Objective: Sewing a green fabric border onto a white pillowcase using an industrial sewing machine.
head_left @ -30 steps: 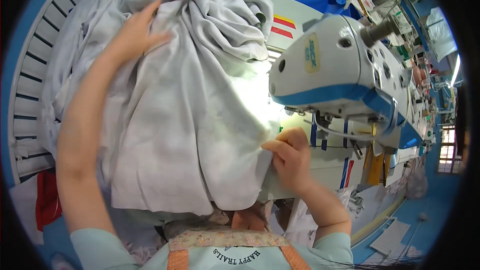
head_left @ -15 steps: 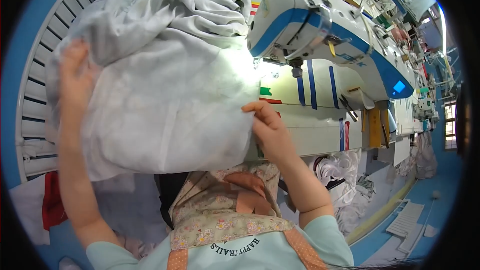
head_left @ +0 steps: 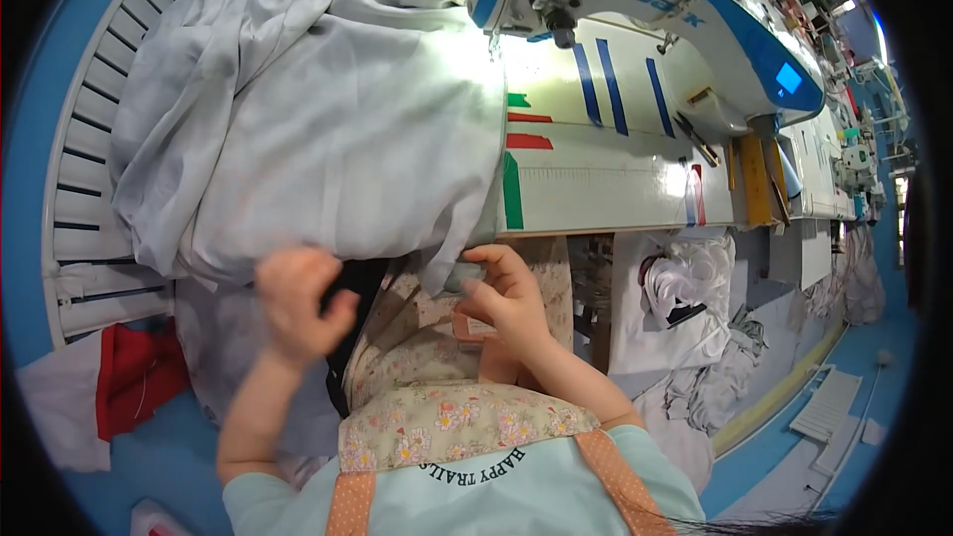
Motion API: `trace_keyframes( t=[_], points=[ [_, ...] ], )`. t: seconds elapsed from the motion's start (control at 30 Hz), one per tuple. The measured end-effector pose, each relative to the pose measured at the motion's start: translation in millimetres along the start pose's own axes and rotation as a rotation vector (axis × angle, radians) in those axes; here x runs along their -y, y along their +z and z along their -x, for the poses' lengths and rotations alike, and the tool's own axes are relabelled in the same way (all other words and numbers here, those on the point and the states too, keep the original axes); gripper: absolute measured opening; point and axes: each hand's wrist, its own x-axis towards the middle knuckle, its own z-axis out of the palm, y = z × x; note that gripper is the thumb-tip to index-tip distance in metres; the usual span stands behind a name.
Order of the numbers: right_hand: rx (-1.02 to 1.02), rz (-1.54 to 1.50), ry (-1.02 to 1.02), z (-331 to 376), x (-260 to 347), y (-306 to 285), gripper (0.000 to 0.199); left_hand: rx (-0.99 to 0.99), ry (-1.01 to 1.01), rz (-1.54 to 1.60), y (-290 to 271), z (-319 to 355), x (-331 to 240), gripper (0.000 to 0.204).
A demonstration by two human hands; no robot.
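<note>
A large pale grey cloth (head_left: 328, 139) is spread and bunched over the table's left half, its edge hanging over the front. My right hand (head_left: 511, 300) is closed on a folded corner of this cloth near my apron (head_left: 437, 427), thumb and fingers pinching it. Just below the front edge of the cloth is my left hand (head_left: 301, 306), blurred, its fingers curled and its thumb held apart, with nothing visible in it. The head of a white and blue sewing machine (head_left: 655, 0) stands above the cloth's right side, its lamp lighting the cloth. The needle area is hidden.
Coloured tape strips mark the machine table (head_left: 615, 189). Small thread snips (head_left: 698, 139) lie near the machine's base. White slats (head_left: 89, 189) border the left side. Red and white cloth (head_left: 144, 377) lies at lower left, and white strips (head_left: 685, 283) hang beneath the table at right.
My left hand has left the cloth's far left side and come toward me. My right hand has drawn the cloth's corner down and nearer. The view has shifted.
</note>
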Motion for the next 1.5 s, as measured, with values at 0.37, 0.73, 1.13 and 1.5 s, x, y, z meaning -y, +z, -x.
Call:
trace_keyframes(
  t=[0.37, 0.73, 1.13, 1.5],
  points=[
    [0.004, 0.090, -0.082, 26, -11, -10, 0.028, -0.062, -0.041, 0.251, 82, 8, -78, 0.053],
    [0.113, -0.003, -0.146, 47, -25, -29, 0.027, -0.137, -0.057, 0.388, 81, -3, -95, 0.031],
    [-0.062, 0.412, -0.373, 68, -7, -27, 0.045, -0.041, 0.164, 0.406, 44, -44, -131, 0.019],
    [0.104, 0.623, -0.607, 60, 3, -45, 0.042, -0.058, 0.157, 0.425, 55, -42, -136, 0.020]
  ],
)
